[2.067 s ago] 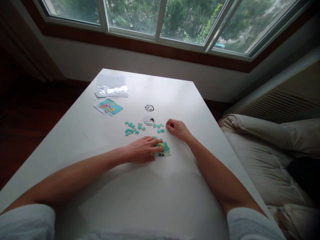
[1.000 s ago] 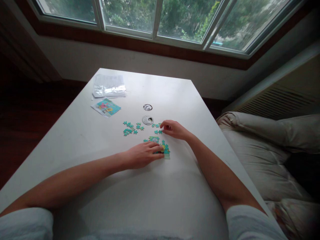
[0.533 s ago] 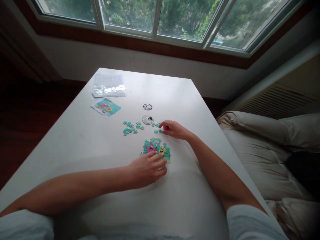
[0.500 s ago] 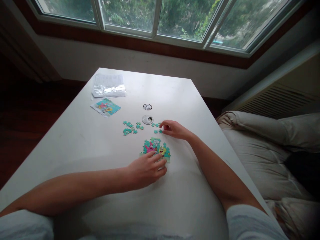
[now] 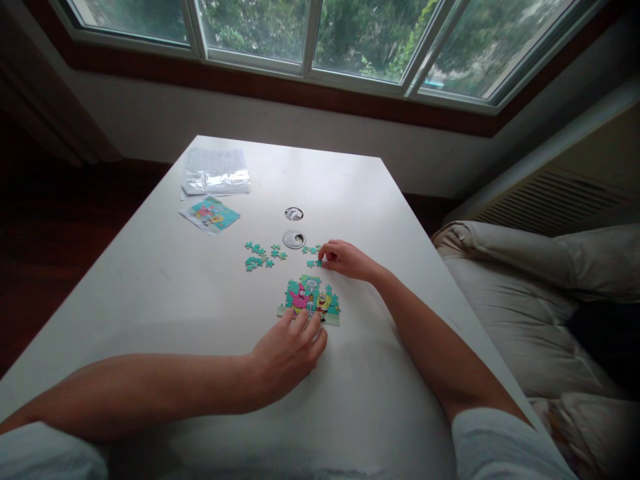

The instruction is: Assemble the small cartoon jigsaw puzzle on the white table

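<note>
A partly joined jigsaw puzzle (image 5: 311, 293) with cartoon figures, one pink and one yellow, lies on the white table. My left hand (image 5: 290, 348) is open over its lower edge, fingers slightly apart and the fingertips at the bottom row. Farther back and to the right, my right hand (image 5: 347, 259) has its fingers curled together, thumb and index finger pinching at a small teal jigsaw piece (image 5: 319, 263). Other loose teal pieces (image 5: 309, 250) lie just left of those fingertips. A scattered group of loose pieces (image 5: 257, 257) is spread to the left.
Two round fittings, a hole (image 5: 294, 214) and a disc (image 5: 294, 239), sit in the table (image 5: 150, 293) beyond the pieces. A picture card (image 5: 213, 215) and a clear plastic packet (image 5: 216, 171) lie back left. A padded seat (image 5: 510, 307) stands at the right.
My left hand has drawn back toward me and slightly left, uncovering more of the joined puzzle's figures. My right hand stays at the loose pieces, its fingers curled in a little more.
</note>
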The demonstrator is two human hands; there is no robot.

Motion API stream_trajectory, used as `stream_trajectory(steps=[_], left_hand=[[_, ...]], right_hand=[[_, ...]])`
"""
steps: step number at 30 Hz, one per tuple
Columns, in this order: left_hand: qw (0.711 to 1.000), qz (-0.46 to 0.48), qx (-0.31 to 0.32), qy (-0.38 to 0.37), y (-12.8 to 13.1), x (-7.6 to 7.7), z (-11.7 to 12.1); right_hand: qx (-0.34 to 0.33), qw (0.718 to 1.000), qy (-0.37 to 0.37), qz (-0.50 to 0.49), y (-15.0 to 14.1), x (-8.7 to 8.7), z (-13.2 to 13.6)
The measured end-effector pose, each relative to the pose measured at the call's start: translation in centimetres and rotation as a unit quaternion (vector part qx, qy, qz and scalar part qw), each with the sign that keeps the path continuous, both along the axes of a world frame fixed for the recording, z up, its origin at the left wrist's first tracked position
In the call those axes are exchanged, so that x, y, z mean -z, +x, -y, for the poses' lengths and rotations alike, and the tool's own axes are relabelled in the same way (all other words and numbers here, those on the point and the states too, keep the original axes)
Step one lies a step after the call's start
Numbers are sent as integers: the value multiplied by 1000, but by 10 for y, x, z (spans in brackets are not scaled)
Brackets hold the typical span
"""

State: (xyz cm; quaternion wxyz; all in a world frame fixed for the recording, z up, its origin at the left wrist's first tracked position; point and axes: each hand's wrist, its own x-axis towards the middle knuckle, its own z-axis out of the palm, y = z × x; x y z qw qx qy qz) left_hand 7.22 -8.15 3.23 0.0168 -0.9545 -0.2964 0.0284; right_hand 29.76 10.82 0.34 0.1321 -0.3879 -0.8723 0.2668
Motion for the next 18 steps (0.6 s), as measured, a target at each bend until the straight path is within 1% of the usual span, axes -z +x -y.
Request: stream_trajectory(steps=[4,9,11,15,18], left_hand=[[1000,5,0,2,-1,2,1],[1000,2,-6,-13,0,1,0],[1000,-2,-18,-12,1,1,-1],[999,-9,-36,4,1,0,-2],[998,-22,-51,3,1,-2,0]], right_hand=[[-1,1000,-7,-4,0,0,0],[1,1000,-7,-4,0,-2,1],[10,1000,7,2,0,-2,2],[33,997,61,33,-4,-1,7],[39,995,72,51,-7,-1,9]])
